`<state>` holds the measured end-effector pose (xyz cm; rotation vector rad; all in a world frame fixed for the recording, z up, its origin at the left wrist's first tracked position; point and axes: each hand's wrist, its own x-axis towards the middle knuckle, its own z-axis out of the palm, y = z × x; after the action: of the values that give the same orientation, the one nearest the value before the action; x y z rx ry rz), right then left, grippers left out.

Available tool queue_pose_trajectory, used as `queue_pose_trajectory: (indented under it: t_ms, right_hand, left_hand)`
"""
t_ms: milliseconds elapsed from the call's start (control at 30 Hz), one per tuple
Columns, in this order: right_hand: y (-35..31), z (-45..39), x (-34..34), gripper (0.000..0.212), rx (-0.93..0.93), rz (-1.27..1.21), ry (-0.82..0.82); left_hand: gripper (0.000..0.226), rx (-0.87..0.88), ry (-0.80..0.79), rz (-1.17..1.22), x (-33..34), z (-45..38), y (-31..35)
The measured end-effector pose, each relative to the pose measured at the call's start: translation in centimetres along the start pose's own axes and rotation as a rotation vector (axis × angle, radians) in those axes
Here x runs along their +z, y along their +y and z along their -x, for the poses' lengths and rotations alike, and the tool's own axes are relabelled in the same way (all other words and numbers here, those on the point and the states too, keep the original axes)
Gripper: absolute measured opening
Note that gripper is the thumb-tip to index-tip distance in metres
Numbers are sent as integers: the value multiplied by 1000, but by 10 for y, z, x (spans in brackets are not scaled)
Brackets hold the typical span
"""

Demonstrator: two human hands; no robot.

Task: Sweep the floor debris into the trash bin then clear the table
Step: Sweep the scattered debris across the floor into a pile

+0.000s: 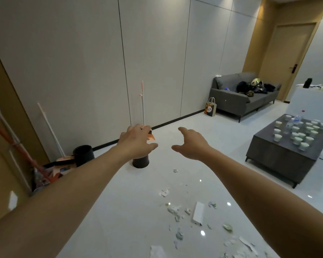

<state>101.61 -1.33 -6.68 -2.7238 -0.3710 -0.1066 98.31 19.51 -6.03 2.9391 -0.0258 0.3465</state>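
Both arms stretch forward over the white floor. My left hand [136, 141] hangs with relaxed fingers in front of a black trash bin [140, 162] and hides its top. Behind it stands an upright dustpan [151, 135] with a long white handle. My right hand [191, 144] is open and holds nothing, fingers spread, to the right of the bin. Torn paper debris [192, 215] lies scattered on the floor at lower right. A low dark table [280, 155] at the right carries several paper cups [298, 133] and a water bottle.
A second black bin [83, 154], a broom with a white handle [50, 129] and an orange-handled mop lean at the left wall. A grey sofa [242, 97] with a paper bag beside it stands at the back. A white counter is at far right.
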Motion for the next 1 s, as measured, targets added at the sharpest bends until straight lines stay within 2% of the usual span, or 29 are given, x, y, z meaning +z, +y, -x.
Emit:
queue_pose_trajectory:
  t_ms: [267, 433, 767, 1000]
  right_hand:
    - [42, -211, 7, 82, 1, -30, 12]
    - [52, -323, 19, 82, -4, -35, -12]
    - [54, -559, 96, 82, -1, -7, -48]
    - [48, -732, 129, 82, 92, -41, -57]
  left_hand:
    - [64, 6, -15, -94, 32, -204, -22]
    - [65, -20, -29, -60, 55, -310, -49]
    - [66, -14, -60, -21, 136, -531, -148]
    - [71, 2, -103, -18, 159, -711, -218]
